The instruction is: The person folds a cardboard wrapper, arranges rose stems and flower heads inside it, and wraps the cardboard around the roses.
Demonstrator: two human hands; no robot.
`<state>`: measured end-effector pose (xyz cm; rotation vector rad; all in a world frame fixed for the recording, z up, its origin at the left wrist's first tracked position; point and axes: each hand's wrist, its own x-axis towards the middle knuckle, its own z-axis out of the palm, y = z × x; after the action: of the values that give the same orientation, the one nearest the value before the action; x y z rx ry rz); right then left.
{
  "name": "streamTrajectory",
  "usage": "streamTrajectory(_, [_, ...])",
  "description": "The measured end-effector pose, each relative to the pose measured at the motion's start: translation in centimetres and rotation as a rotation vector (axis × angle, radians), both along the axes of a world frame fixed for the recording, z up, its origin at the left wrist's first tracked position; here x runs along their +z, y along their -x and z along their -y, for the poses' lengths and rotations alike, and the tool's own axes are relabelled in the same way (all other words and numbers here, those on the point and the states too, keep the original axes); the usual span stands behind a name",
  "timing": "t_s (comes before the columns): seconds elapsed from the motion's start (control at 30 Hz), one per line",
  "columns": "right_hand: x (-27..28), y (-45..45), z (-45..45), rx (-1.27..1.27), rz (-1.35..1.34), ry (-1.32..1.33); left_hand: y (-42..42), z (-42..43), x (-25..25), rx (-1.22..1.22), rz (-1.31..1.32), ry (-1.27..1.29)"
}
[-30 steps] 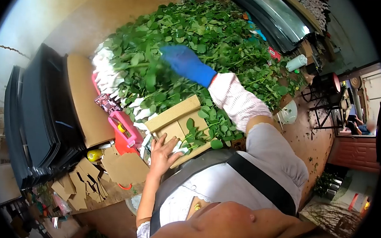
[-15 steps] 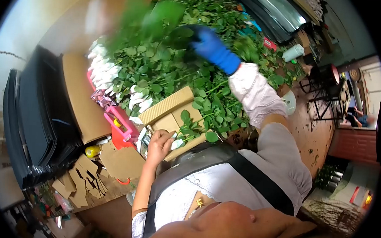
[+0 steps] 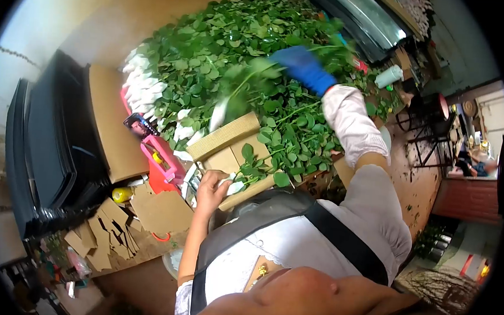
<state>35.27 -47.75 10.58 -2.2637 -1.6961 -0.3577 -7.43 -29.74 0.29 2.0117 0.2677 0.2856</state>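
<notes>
My left hand [image 3: 209, 191] is bare, its fingers curled at the white tips [image 3: 234, 186] of leafy stems lying in a cardboard tray [image 3: 225, 140] with a corrugated edge. Over the leaf pile, my right hand [image 3: 305, 68] wears a blue glove and is closed around a leafy stem [image 3: 246, 79]. That stem is blurred, with a white tip [image 3: 219, 113] hanging just above the tray. The large heap of green stems [image 3: 212, 45] has white-wrapped heads [image 3: 144, 84] along its left side.
Black sheets [image 3: 51, 145] and a cardboard panel [image 3: 112, 126] stand at the left. Near the tray are a pink holder [image 3: 162, 159], a phone [image 3: 141, 126], yellow tape [image 3: 121, 194] and cardboard scraps [image 3: 159, 209]. A stool [image 3: 434, 111] stands right; another person [image 3: 482, 167] is in the background.
My right hand has moved rightward, and a stem now swings from it above the tray. My left hand's fingers, spread earlier, have curled in at the white tips.
</notes>
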Motion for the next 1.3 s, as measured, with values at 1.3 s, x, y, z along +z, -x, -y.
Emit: streamTrajectory(1.3, [3.6,8.1,2.3,-0.160,-0.210,-0.034,-1.3,0.6,-0.2,0.217,-0.021,-0.109])
